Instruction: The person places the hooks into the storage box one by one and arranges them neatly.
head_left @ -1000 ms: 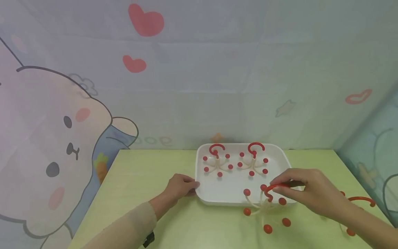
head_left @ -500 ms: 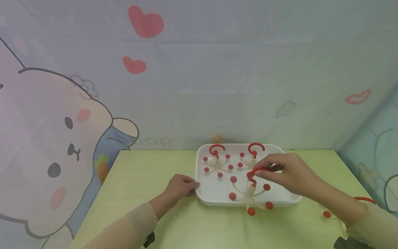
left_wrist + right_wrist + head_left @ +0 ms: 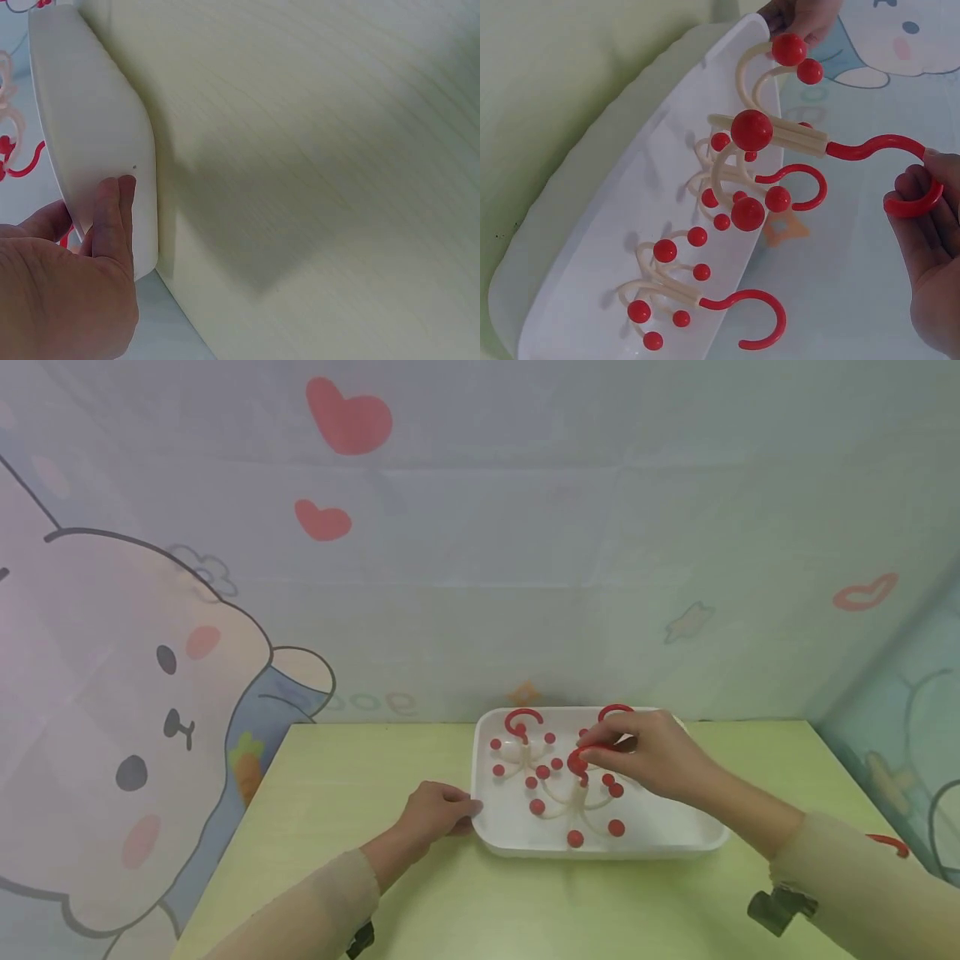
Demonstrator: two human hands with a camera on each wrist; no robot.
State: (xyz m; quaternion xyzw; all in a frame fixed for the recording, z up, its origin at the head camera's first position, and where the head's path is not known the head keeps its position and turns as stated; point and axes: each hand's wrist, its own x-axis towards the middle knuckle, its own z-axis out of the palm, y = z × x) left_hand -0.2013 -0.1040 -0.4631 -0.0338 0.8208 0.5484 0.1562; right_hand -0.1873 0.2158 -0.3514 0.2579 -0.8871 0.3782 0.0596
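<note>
My right hand (image 3: 656, 756) pinches the red hook of a multi-arm hook hanger (image 3: 579, 797), which has a cream stem and curved arms tipped with red balls. It hangs upright over the white tray (image 3: 675, 827); whether its lower balls touch the floor, I cannot tell. Two like hangers stand at the back of the tray: a left hanger (image 3: 526, 753) and a right hanger (image 3: 667, 289), partly hidden behind my right hand in the head view. My left hand (image 3: 438, 810) grips the tray's left wall, thumb over the rim and fingers along the outside.
Another hanger's red hook (image 3: 890, 842) shows at the right of the pale green table (image 3: 465, 910), the rest hidden by my right sleeve (image 3: 855, 868). A printed cloth (image 3: 480, 610) rises behind the table's back edge.
My right hand has carried the hanger leftward and away from me, from in front of the tray's right part to above its middle. The left hand stays on the tray.
</note>
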